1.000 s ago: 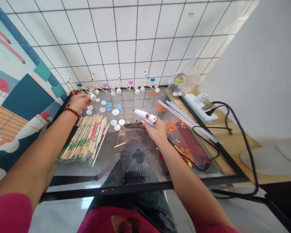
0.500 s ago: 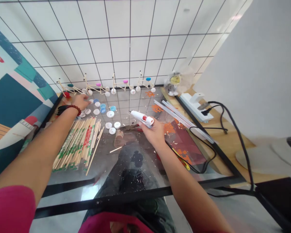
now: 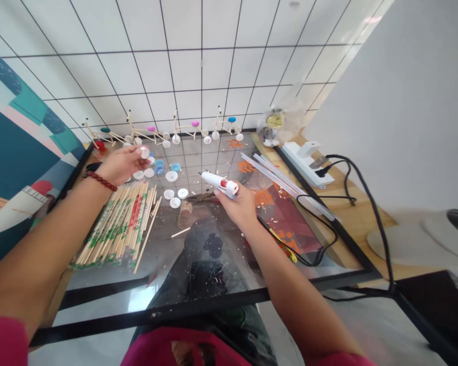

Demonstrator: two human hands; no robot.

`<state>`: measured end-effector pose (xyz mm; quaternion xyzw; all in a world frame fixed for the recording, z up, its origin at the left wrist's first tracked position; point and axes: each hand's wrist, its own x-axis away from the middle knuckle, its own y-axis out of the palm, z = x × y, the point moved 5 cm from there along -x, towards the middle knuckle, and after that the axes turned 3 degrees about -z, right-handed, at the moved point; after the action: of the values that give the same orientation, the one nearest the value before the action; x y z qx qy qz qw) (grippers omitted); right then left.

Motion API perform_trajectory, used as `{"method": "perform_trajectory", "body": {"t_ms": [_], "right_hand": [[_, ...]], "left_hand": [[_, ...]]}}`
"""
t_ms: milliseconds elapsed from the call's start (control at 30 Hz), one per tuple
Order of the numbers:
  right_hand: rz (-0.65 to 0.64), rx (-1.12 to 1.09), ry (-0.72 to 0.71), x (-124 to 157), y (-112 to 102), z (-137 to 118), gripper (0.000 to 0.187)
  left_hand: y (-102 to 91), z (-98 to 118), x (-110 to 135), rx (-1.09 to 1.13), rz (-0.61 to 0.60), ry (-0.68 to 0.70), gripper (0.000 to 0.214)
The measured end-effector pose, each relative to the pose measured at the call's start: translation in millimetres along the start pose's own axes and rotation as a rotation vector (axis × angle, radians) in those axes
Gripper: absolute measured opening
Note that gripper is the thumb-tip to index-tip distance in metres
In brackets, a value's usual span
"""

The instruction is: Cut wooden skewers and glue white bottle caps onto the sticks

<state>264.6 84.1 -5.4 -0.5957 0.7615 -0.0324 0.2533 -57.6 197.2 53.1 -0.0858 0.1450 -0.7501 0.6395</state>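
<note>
Over the surface (image 3: 162,254), toward its far left, our left hand (image 3: 120,166) pinches a white cap (image 3: 144,152); half a second ago it was down by the loose caps (image 3: 171,176). Now both hands are occupied, our right hand (image 3: 239,204) wrapped around the glue gun (image 3: 216,181).

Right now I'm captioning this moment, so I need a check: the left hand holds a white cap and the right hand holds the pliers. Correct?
Not quite: in the head view, the right hand holds a white glue gun, not the pliers, which lie on the table. The left hand does hold a white cap.
</note>
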Motion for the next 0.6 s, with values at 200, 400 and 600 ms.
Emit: {"method": "perform_trajectory", "body": {"t_ms": [200, 400, 600], "right_hand": [[-0.030, 0.024, -0.004, 2, 6, 6, 0.026], [-0.047, 0.056, -0.017, 3, 10, 10, 0.026], [-0.071, 0.081, -0.055, 4, 11, 5, 0.024]], "left_hand": [[57.6, 12, 74, 0.395, -0.221, -0.217, 0.032], [71.3, 3, 89, 0.463, -0.155, -0.242, 0.034], [68.0, -2, 91, -0.003, 0.135, 0.146, 0.041]]}}
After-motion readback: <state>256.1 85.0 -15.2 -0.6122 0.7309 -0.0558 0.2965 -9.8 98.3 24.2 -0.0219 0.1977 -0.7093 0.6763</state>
